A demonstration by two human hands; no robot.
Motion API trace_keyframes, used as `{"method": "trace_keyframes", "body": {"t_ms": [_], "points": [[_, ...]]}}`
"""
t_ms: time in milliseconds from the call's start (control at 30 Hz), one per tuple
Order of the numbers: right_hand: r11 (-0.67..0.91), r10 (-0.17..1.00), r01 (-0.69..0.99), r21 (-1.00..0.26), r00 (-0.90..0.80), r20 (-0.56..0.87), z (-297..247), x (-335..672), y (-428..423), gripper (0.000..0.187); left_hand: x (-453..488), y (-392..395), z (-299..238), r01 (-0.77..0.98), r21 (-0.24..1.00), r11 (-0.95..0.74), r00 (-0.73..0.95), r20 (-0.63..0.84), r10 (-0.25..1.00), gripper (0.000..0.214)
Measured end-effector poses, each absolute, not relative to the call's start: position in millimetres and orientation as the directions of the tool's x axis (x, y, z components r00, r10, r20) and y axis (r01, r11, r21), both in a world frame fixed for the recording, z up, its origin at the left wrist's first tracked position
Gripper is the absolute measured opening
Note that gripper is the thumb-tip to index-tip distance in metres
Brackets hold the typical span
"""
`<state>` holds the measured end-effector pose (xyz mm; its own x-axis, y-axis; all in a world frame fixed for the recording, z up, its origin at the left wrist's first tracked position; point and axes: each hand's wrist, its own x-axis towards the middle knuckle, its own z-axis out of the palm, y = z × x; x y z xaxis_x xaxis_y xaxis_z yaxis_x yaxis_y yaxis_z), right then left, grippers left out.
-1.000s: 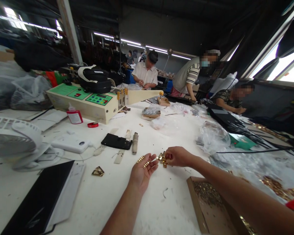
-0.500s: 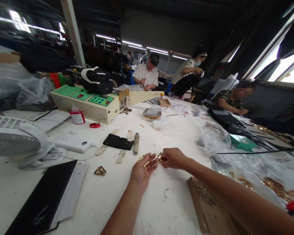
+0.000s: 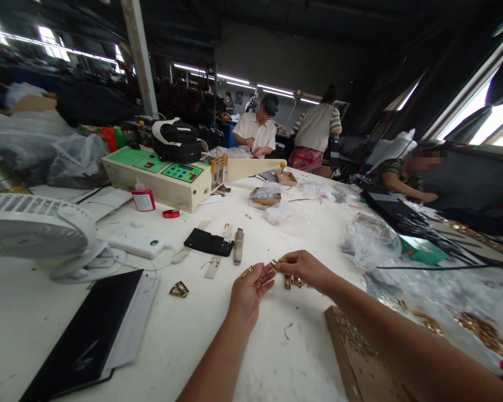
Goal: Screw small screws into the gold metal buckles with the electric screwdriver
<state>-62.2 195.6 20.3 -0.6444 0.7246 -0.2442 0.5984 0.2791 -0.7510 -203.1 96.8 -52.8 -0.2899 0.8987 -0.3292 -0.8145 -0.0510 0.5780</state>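
My left hand (image 3: 246, 293) is palm up over the white table. Small gold metal fittings (image 3: 248, 272) sit in a row along its curled fingers. My right hand (image 3: 304, 268) meets its fingertips and pinches another gold metal fitting (image 3: 275, 263). Just under the right hand, a few gold pieces (image 3: 288, 282) lie on the table, partly covered by the fingers. To the left, flat gold frames (image 3: 179, 289) rest in a small pile. The exact kind of the fittings is too small to tell.
A cardboard box (image 3: 339, 346) of small metal bits stands under my right forearm. Plastic bags (image 3: 456, 301) with gold parts lie at the right. On the left are a black folder (image 3: 88, 329), a white fan (image 3: 37, 223) and a cream machine (image 3: 163, 181). Co-workers are at the back and right.
Gold pieces now show on the table beneath my right hand. Both hands stay close together, and the view has shifted slightly left. A standing co-worker behind has turned their back.
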Motion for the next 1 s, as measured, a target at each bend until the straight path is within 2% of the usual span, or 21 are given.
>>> {"method": "trace_keyframes", "body": {"t_ms": [200,367,633,767,1000], "points": [[0.127,0.659,0.464,-0.877,-0.700,-0.275,20,-68,183,0.039,-197,93,-52,-0.763,0.641,-0.083,-0.264,-0.192,0.945,0.027],[0.121,0.656,0.458,-0.881,-0.703,-0.275,14,-71,181,0.044,-195,94,-58,-0.739,0.666,-0.099,-0.305,-0.200,0.931,0.036],[0.167,0.748,0.462,-0.871,-0.635,-0.193,1,-82,178,0.037,-196,96,-62,-0.747,0.654,-0.120,-0.352,-0.236,0.906,0.036],[0.155,0.842,0.474,-0.867,-0.523,-0.135,-2,-87,176,0.058,-197,96,-61,-0.756,0.644,-0.113,-0.356,-0.260,0.898,0.035],[0.316,0.848,0.504,-0.804,-0.530,0.001,9,-91,164,0.016,-197,96,-60,-0.801,0.589,-0.110,-0.351,-0.312,0.883,0.015]]}}
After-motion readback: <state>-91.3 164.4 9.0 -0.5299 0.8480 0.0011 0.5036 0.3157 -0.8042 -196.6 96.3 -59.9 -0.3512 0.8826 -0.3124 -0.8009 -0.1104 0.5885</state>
